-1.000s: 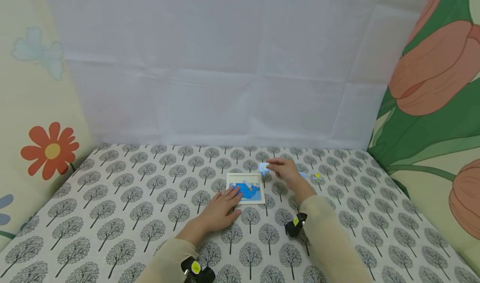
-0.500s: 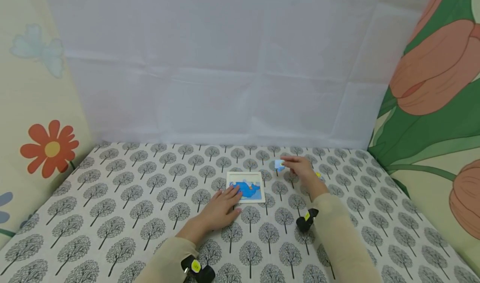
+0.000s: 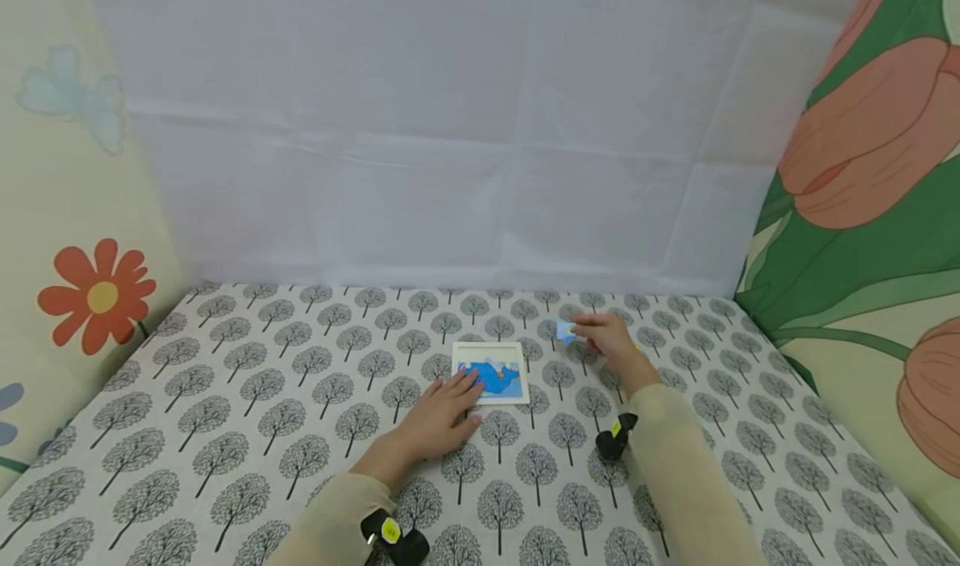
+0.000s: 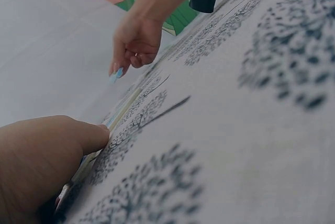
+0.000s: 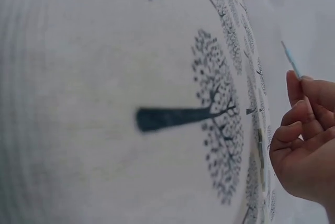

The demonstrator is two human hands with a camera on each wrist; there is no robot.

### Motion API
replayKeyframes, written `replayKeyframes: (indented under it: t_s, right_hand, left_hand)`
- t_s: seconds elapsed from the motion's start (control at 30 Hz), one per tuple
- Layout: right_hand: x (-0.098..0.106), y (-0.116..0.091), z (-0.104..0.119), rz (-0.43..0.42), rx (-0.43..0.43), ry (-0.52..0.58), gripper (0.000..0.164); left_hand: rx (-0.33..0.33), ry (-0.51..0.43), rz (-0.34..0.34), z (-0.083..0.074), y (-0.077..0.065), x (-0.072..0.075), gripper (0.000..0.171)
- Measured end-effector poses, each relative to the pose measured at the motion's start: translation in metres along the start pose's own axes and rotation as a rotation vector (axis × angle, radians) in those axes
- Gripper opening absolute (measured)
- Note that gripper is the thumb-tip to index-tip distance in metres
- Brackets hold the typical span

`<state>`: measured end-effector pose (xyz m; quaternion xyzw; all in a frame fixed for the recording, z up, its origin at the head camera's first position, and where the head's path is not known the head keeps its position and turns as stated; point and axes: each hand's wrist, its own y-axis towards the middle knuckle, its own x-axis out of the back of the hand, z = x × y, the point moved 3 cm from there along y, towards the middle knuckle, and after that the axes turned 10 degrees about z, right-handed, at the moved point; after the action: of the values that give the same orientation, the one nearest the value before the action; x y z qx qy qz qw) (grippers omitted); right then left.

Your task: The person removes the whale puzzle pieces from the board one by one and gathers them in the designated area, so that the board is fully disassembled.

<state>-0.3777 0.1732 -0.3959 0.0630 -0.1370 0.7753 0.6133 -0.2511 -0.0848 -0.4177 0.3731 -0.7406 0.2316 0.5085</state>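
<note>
A white-framed jigsaw board (image 3: 489, 350) with a blue whale picture lies on the table. Its upper strip shows plain pale backing. My left hand (image 3: 437, 418) rests on the board's lower left part with fingers stretched out; in the left wrist view its thumb touches the frame's edge. Off to the board's right, my right hand (image 3: 609, 343) pinches a light blue puzzle piece (image 3: 566, 332) with a yellow spot between thumb and fingertips. Seen from the right wrist, this thin piece (image 5: 291, 60) is held edge-on above the cloth, apart from it.
A bit of yellow (image 3: 638, 348) shows just behind the right hand, mostly hidden by it. The table wears a white cloth (image 3: 315, 449) printed with dark trees. A white sheet (image 3: 450, 132) hangs behind, with flower-patterned walls left and right.
My right hand has moved right, away from the board's top right corner, carrying the light blue puzzle piece, then slowed. The left hand has stayed on the board.
</note>
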Motion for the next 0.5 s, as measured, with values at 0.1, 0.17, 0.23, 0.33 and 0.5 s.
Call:
replayKeyframes:
  t_s: [0.1,0.17,0.23,0.33,0.5]
  right_hand:
    - [0.001,0.002,-0.004,-0.004,-0.002,-0.014,0.027]
    - [0.002,0.003,-0.006,-0.01,-0.015,-0.023,0.026]
    - [0.002,0.003,-0.008,-0.014,-0.028,-0.031,0.026]
    - [0.002,0.004,-0.01,-0.016,-0.043,-0.051,0.026]
    - [0.002,0.004,-0.012,-0.018,-0.061,-0.083,0.025]
  left_hand:
    - [-0.003,0.0,0.001,0.0,0.0,0.0,0.049]
    - [-0.003,0.004,0.001,0.0,0.0,0.0,0.049]
    - [-0.006,0.003,-0.002,0.0,0.0,0.0,0.049]
    - [-0.009,0.002,-0.006,0.001,0.0,0.0,0.049]
    - [-0.011,0.001,-0.007,0.0,-0.001,0.0,0.05]
